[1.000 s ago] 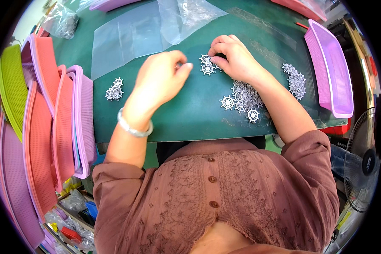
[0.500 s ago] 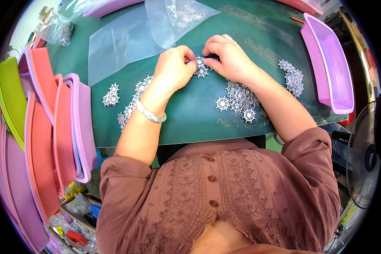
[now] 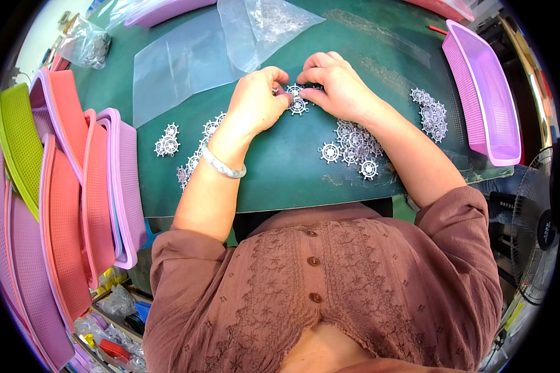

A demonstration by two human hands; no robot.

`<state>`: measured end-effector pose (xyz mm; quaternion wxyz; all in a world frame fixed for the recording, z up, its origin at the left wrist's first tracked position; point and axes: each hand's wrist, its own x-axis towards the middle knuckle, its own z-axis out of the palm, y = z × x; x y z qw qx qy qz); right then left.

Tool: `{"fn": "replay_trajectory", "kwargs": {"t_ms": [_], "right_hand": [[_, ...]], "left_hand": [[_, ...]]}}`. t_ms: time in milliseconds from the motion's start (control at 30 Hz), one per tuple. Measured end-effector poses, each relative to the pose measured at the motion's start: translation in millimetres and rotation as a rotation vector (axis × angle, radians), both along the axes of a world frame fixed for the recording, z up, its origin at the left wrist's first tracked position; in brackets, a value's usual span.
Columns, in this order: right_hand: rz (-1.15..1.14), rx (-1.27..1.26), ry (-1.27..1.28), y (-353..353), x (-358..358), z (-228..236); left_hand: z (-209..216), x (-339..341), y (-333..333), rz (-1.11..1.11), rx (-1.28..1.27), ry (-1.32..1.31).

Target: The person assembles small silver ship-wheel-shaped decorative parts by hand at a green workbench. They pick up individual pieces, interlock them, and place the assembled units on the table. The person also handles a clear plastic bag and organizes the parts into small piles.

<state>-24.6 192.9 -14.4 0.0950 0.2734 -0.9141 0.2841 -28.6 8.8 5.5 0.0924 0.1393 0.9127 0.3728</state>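
Observation:
Over the far middle of the green mat, my left hand has its fingers curled and its thumb at the edge of a silver ship's-wheel charm. On the other side of this charm, my right hand bends its thumb and fingers in a pinch. The charms between the hands overlap, and the fingers partly hide them. Beside my right forearm lies a heap of the same charms, with a few loose ones at its near edge. Another row of charms is partly covered by my left forearm.
Small groups of charms lie at the left and right of the green mat. Clear plastic bags lie at the back. A purple basket stands right; stacked baskets stand left. A fan is at far right.
The whole view has shifted very slightly. Both hands stay at the same charms, with only small finger movement.

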Motion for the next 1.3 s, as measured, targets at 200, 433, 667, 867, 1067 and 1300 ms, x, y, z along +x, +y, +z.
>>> {"fn": "replay_trajectory", "kwargs": {"t_ms": [200, 433, 667, 867, 1067, 1300], "right_hand": [[-0.002, -0.020, -0.017, 1.6, -1.1, -0.9], [-0.003, -0.036, -0.027, 2.0, -1.0, -2.2], [0.061, -0.122, -0.103, 3.6, -1.2, -1.6], [0.043, -0.370, -0.196, 1.1, 0.5, 1.3], [0.077, -0.472, 0.143, 1.0, 0.5, 15.2], [0.073, -0.470, 0.270, 2.4, 0.5, 21.4]], "left_hand": [[5.7, 0.1, 0.9, -0.085, -0.147, 0.052], [11.1, 1.5, -1.5, -0.069, -0.096, -0.022], [8.7, 2.8, -1.6, -0.069, -0.038, -0.007], [1.8, 0.5, -2.3, 0.011, 0.074, 0.015], [-0.4, 3.0, 0.2, 0.044, 0.398, 0.044], [-6.6, 3.7, 2.7, 0.050, 0.624, 0.184]]}}
